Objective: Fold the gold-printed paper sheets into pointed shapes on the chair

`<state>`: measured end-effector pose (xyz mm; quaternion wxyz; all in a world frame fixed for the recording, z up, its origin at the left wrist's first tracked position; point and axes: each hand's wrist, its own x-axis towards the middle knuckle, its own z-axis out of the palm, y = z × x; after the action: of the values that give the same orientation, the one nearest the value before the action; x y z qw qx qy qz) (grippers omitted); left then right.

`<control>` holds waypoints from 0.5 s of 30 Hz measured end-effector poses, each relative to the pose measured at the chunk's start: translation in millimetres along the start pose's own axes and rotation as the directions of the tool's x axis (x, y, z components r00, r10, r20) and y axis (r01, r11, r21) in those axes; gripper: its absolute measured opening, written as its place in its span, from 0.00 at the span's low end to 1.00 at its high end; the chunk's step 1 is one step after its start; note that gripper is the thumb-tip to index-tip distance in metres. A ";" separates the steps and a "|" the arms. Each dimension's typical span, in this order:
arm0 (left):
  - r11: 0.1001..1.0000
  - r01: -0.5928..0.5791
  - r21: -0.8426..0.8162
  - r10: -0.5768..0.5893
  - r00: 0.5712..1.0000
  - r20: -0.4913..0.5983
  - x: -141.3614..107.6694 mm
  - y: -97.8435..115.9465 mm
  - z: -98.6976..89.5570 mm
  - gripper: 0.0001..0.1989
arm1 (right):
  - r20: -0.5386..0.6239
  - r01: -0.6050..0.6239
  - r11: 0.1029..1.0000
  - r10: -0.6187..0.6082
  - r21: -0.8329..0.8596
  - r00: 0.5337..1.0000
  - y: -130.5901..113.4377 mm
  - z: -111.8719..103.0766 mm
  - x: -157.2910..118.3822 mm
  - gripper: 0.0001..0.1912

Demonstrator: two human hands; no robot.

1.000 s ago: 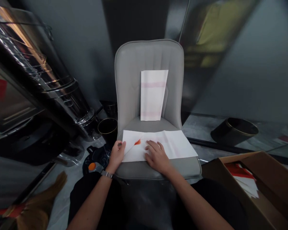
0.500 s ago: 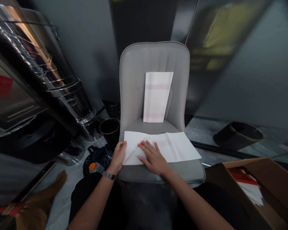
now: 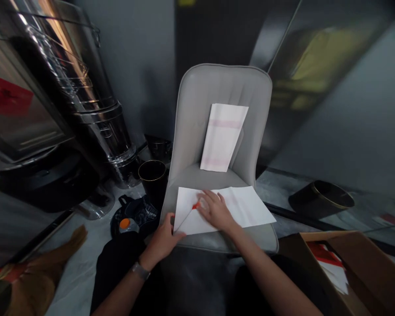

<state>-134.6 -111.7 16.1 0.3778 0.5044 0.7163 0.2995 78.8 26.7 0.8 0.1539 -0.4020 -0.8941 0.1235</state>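
Observation:
A white paper sheet (image 3: 237, 206) lies flat on the seat of a grey upholstered chair (image 3: 224, 87), with a thin crease running across its left part. My right hand (image 3: 215, 210) rests on the sheet with its fingers spread. A small orange-red patch (image 3: 195, 205) shows just beside those fingertips; what it belongs to is unclear. My left hand (image 3: 164, 243) curls around the sheet's near left corner. A folded white cloth or paper (image 3: 222, 136) with pink bands leans upright against the backrest, out of reach of both hands' contact.
Stacked stainless steel pots (image 3: 95, 109) stand left of the chair, beside a black cup with a gold rim (image 3: 152, 180). A dark bag with an orange cap (image 3: 128, 224) lies on the floor. A cardboard box (image 3: 335, 263) holding red and white papers sits at lower right, and a black round container (image 3: 321, 199) lies tipped over behind it.
My left hand has slid down to the sheet's near corner. The raised flap has flattened, so less orange shows. The view has swung, shifting the chair to the right.

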 end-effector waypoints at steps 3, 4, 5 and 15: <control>0.996 -0.015 -0.087 0.014 1.000 -0.017 10.2 4.9 2.4 0.28 | 0.249 -0.067 0.997 0.074 -0.038 0.966 20.7 -30.6 46.4 0.43; 0.993 -0.001 -0.115 0.002 1.000 0.000 15.5 7.6 0.9 0.25 | 0.377 -0.079 0.996 0.090 -0.046 0.922 27.3 -40.0 61.2 0.45; 0.990 0.022 -0.141 -0.018 0.999 0.030 20.6 10.5 -1.7 0.22 | 0.455 -0.084 0.995 0.095 -0.045 0.886 33.0 -48.4 74.2 0.43; 0.892 0.250 -0.378 -0.164 0.956 0.244 43.6 26.2 -23.6 0.21 | 0.461 -0.046 0.998 0.021 0.042 0.887 62.5 -79.3 105.9 0.32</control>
<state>-150.5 -63.3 39.5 0.5756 0.3640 0.6458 0.3452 84.4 154.9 71.1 -0.0539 -0.3726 -0.8945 0.2410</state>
